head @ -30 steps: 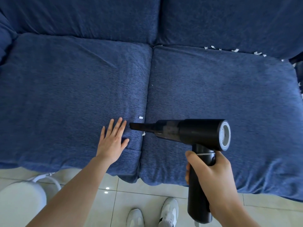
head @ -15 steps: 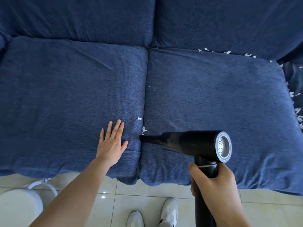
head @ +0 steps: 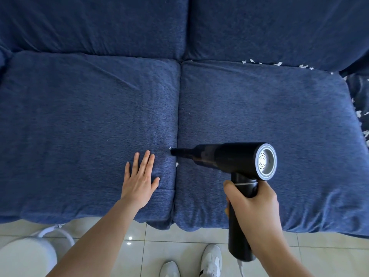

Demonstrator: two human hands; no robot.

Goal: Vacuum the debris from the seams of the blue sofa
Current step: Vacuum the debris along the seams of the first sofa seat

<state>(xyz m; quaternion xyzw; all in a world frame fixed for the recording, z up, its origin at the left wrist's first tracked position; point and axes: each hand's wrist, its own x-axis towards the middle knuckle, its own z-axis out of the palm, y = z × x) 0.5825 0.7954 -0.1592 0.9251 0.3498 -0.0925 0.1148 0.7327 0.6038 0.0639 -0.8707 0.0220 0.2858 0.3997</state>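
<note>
My right grip (head: 252, 198) is wrapped firmly around the handle of the black handheld vacuum (head: 235, 158), nozzle (head: 180, 152) pointing left with its tip at the centre seam (head: 178, 116) between the two seat cushions of the blue sofa (head: 89, 116). My left grip (head: 139, 176) lies flat, fingers straight, pressing the left cushion just beside the seam near the sofa's front edge, apparently to spread the gap. A white fleck (head: 170, 148) sits right at the nozzle tip; another scrap (head: 176, 164) lies in the seam just toward the front edge, under the nozzle. Step in hand, by my reading: clearing the front stretch of the centre seam. Next move calls for drawing the tip back a little toward the front edge to take that second scrap, keeping the tip low in the gap. Remaining work is plain: white debris (head: 275, 63) lines the back seam of the right cushion, and more (head: 361, 114) sits along the right edge by the armrest, both well apart from the nozzle.
</note>
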